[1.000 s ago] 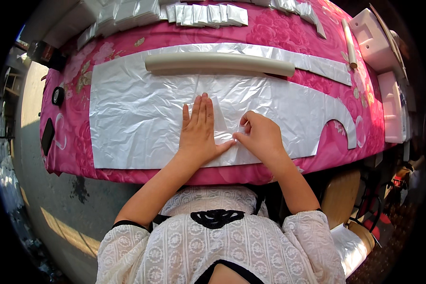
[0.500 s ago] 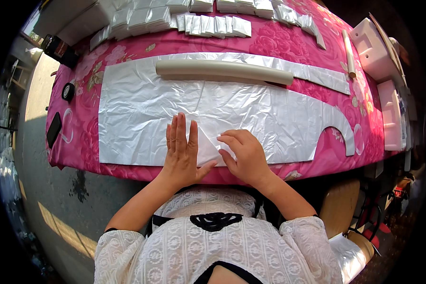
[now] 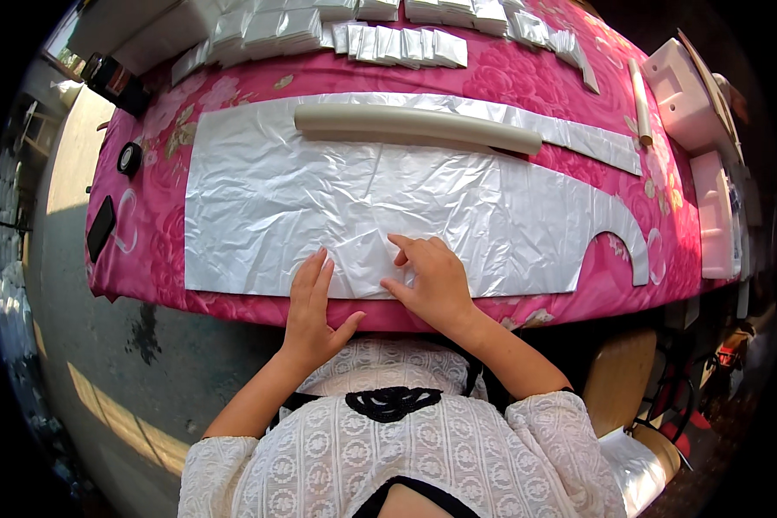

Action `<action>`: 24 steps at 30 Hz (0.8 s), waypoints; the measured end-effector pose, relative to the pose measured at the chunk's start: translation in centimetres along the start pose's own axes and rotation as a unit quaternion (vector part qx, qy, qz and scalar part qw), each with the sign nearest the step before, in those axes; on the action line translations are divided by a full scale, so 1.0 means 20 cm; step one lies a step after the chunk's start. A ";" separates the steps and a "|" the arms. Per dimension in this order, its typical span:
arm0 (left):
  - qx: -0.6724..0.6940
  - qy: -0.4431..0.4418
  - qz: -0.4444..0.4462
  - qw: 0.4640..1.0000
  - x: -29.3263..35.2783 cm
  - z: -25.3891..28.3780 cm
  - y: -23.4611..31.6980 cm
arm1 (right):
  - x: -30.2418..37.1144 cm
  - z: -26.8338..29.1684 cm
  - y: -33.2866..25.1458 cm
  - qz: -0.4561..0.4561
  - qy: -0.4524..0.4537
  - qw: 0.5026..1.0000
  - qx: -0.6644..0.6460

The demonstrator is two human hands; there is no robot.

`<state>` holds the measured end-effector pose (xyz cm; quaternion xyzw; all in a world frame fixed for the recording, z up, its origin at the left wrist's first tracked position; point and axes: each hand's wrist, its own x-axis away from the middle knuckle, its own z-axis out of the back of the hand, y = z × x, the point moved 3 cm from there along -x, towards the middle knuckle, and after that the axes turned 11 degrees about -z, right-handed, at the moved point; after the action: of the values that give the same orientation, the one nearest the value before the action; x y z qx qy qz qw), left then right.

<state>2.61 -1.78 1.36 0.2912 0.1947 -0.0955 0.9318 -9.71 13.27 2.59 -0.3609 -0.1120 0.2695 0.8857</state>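
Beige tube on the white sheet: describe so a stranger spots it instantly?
On the pink floral tablecloth, a large crinkled white plastic sheet lies spread. The beige tube lies across the sheet's far part, running left to right. It is longer and thicker than the slim tube near the tablecloth's right edge.

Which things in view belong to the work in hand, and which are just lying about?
Seemingly in the work:
White plastic bag, at left hand and right hand
Beige tube, lying on it
Folded white packets, probably

Apparently just lying about:
Black phone
Black tape roll
Dark bottle
Thin tube
White foam boxes
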 end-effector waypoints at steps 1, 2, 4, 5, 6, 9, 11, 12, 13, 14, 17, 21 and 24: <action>-0.006 0.003 0.004 1.000 -0.02 -0.01 0.00 | 0.00 0.00 0.00 -0.017 -0.010 1.000 -0.009; -0.011 0.005 0.008 1.000 -0.04 -0.02 0.00 | 0.00 0.00 0.00 -0.035 -0.019 0.999 -0.019; -0.024 -0.008 0.044 0.999 -0.07 -0.02 0.00 | -0.01 -0.02 0.01 -0.057 -0.027 0.998 -0.031; -0.030 -0.014 0.062 0.998 -0.09 -0.02 -0.01 | -0.01 -0.02 0.02 -0.068 -0.030 0.997 -0.036; -0.050 -0.007 0.068 0.996 -0.11 -0.02 -0.02 | -0.02 -0.02 0.02 -0.083 -0.042 0.995 -0.043; -0.082 0.005 0.081 0.993 -0.16 -0.01 -0.07 | -0.04 -0.02 0.01 -0.109 -0.066 0.989 -0.069; -0.071 0.000 0.083 0.994 -0.19 0.00 -0.11 | -0.04 -0.02 0.00 -0.106 -0.063 0.988 -0.095; -0.054 0.001 0.096 0.994 -0.21 0.00 -0.13 | -0.05 -0.02 0.00 -0.102 -0.063 0.988 -0.101; -0.032 -0.009 0.097 0.995 -0.23 0.00 -0.14 | -0.05 -0.02 0.00 -0.097 -0.063 0.987 -0.107; -0.010 -0.020 0.099 0.995 -0.24 0.00 -0.16 | -0.05 -0.02 0.01 -0.093 -0.063 0.987 -0.114; 0.053 0.046 0.051 0.996 -0.25 0.02 -0.13 | -0.06 0.01 0.02 0.039 0.033 0.994 -0.099; 0.013 0.087 -0.220 0.972 -0.29 0.07 0.03 | -0.02 0.12 -0.01 0.223 0.099 0.970 -0.014; 0.027 -0.002 -0.272 0.962 -0.24 0.00 0.06 | 0.04 0.09 0.06 0.256 0.055 0.965 0.024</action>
<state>-1.35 -0.52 3.99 0.2522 0.2618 -0.3512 0.8628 -10.19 15.54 3.15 -0.3709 0.0395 0.4691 0.8005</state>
